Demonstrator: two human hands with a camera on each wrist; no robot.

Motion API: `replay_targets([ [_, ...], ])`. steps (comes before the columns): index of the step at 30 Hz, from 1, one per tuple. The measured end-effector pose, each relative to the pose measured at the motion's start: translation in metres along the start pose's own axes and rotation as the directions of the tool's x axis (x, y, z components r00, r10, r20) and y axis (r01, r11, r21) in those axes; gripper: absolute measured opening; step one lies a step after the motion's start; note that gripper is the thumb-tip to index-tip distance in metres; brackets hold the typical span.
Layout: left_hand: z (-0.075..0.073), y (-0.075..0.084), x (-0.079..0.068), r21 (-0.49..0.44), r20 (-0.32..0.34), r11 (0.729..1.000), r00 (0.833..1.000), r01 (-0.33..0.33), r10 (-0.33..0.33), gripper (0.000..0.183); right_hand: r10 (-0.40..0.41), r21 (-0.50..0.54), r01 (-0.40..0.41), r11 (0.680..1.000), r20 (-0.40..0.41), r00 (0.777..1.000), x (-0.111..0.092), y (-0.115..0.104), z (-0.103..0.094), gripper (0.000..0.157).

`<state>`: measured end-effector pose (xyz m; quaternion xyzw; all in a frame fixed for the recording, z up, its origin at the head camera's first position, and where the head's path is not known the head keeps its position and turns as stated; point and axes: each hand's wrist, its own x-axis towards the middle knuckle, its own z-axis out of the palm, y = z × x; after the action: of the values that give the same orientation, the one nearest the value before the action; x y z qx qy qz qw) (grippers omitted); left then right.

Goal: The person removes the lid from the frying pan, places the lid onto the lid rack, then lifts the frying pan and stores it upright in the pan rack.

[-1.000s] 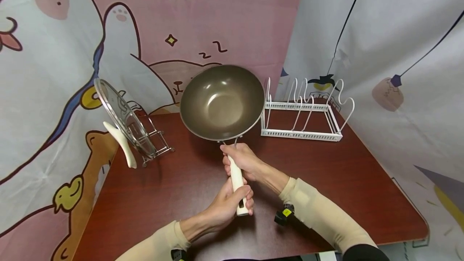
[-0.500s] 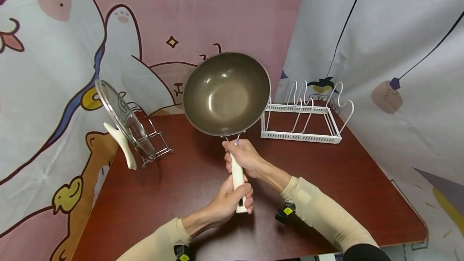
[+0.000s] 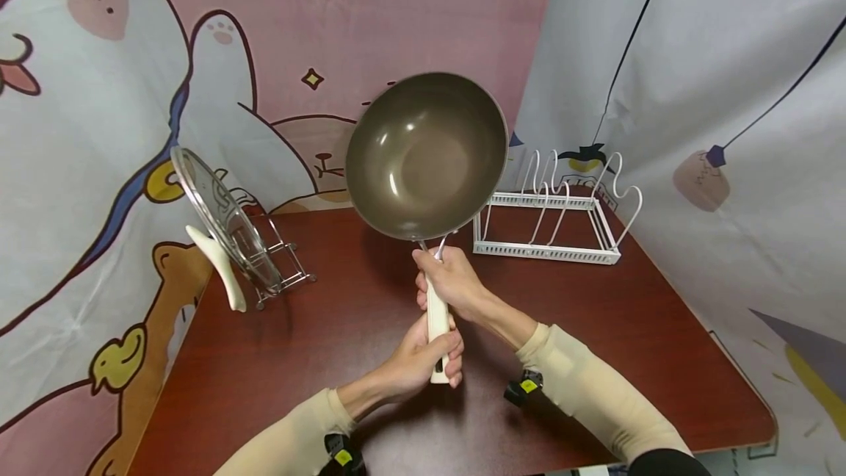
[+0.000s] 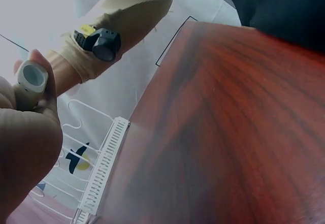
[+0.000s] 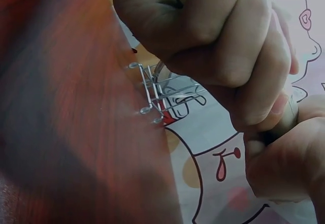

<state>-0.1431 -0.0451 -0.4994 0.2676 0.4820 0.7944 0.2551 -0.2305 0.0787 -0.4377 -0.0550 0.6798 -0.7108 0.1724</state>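
Observation:
A deep brown wok [image 3: 429, 160] with a cream handle [image 3: 438, 314] is held up over the table, its inside facing me. My left hand [image 3: 419, 360] grips the handle near its end. Higher up, close below the bowl, my right hand [image 3: 451, 281] wraps round the same handle. In the left wrist view the handle's butt end [image 4: 33, 76] pokes out of the left hand [image 4: 25, 142]. Curled fingers of the left hand [image 5: 218, 41] fill much of the right wrist view, with part of the right hand [image 5: 289, 163] at the lower right.
On the right of the brown table [image 3: 595, 344] stands a white wire rack [image 3: 545, 248] with upright loops. At the left, a glass lid [image 3: 225, 219] with a cream handle leans in a small metal stand [image 3: 284, 270]. A patterned cloth [image 3: 423, 13] hangs behind.
Both hands have raised the wok and shifted it somewhat to the right, and its bowl faces me more squarely. The rack and the lid stay in place.

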Motion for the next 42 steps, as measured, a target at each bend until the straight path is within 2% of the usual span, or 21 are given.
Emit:
replay_targets([
  [13,-0.001,0.003,0.013,-0.052,0.064,0.998,0.998,0.029,-0.025,0.008,-0.049,-0.087,0.041,0.995,-0.090,0.995,-0.003,-0.009,-0.012,0.042],
  [20,-0.001,0.004,0.020,-0.086,0.090,0.995,0.995,0.043,-0.035,0.010,-0.061,-0.129,0.048,0.991,-0.098,0.993,-0.006,-0.015,-0.017,0.044],
  [31,0.004,0.009,0.028,-0.131,0.129,0.988,0.990,0.078,-0.061,0.011,-0.122,-0.234,0.084,0.968,-0.150,0.981,-0.012,-0.025,-0.027,0.037],
  [42,0.006,0.007,0.036,-0.194,0.186,0.971,0.977,0.138,-0.102,0.010,-0.119,-0.296,0.039,0.954,-0.256,0.959,-0.018,-0.021,-0.036,0.037],
])
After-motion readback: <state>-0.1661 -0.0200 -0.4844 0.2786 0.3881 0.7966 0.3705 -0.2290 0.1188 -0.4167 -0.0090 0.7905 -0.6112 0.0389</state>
